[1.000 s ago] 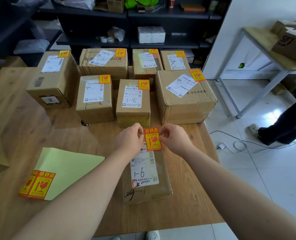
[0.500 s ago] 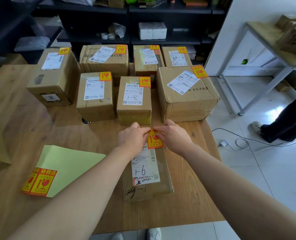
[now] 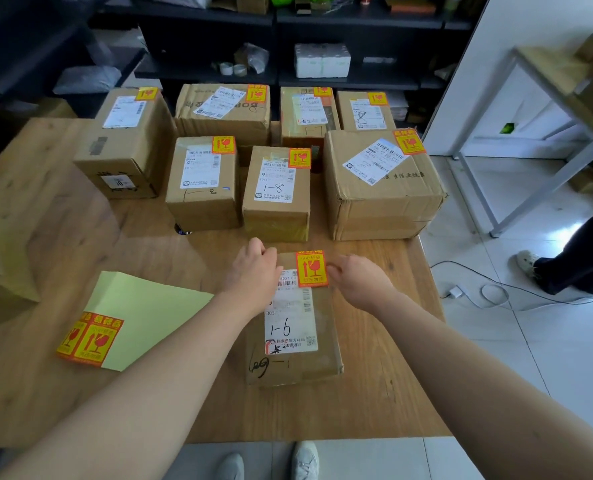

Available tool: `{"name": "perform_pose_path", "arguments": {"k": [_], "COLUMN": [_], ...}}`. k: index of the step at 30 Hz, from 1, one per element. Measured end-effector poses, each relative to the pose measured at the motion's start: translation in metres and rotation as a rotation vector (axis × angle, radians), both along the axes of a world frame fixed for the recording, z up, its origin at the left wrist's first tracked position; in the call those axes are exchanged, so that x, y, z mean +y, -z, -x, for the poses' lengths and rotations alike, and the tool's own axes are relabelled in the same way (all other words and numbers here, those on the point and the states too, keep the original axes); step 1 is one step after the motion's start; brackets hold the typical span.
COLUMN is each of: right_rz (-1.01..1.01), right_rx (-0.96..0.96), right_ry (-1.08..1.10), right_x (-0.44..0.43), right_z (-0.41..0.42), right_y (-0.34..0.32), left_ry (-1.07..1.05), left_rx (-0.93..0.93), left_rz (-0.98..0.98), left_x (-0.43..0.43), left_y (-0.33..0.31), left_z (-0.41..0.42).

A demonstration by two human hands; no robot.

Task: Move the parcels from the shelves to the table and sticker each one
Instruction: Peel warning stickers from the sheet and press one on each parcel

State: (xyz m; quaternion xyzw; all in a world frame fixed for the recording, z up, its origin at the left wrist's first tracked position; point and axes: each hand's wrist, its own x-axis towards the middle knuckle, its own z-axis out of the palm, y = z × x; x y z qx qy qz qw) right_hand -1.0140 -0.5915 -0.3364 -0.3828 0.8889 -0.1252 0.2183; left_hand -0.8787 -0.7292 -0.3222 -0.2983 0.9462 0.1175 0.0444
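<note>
The wooden table (image 3: 63,237) carries seven stickered parcels (image 3: 381,188) in two rows at the back. Before them, near the front edge, lies the parcel marked 1-6 (image 3: 326,341) — flat, long axis running straight away from the person, far end close to the 1-8 box (image 3: 276,216). A yellow-green backing sheet (image 3: 149,306) lies to its left. The left hand (image 3: 253,268) rests curled on the far left corner — whether it grips, I cannot tell. The right hand (image 3: 357,278), loosely curled and holding nothing, sits just beside the red-and-yellow sticker (image 3: 311,269) lying flat at the far end.

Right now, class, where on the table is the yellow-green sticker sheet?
In the head view, the sticker sheet lies flat on the table's near left side, left of the 1-6 parcel.
</note>
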Motion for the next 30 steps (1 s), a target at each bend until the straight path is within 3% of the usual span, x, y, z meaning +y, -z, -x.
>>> {"name": "perform_pose_path", "arguments": {"k": [5,10,13,17,30], "right_rz": [0.036,0.049,0.059,0.119,0.291], "right_rx": [0.063,0.011,0.019,0.014,-0.019], "right_ry": [0.027,0.048,0.078,0.146,0.042], "right_x": [0.026,0.052,0.06,0.057,-0.082], "right_z": [-0.021,-0.055,-0.077,-0.102,-0.156], "right_y": [0.003,0.001,0.001,-0.005,-0.075], "left_ry": [-0.095,-0.174,-0.214,-0.225,-0.386], "left_rx": [0.013,-0.041,0.015,0.098,0.328], "left_rz": [0.059,-0.117,-0.276,-0.32,-0.229], "left_x": [0.012,0.032,0.043,0.039,-0.085], "left_y": [0.003,0.004,0.006,-0.002,-0.059], "left_z": [-0.04,-0.074,-0.088,-0.102,-0.172]}}
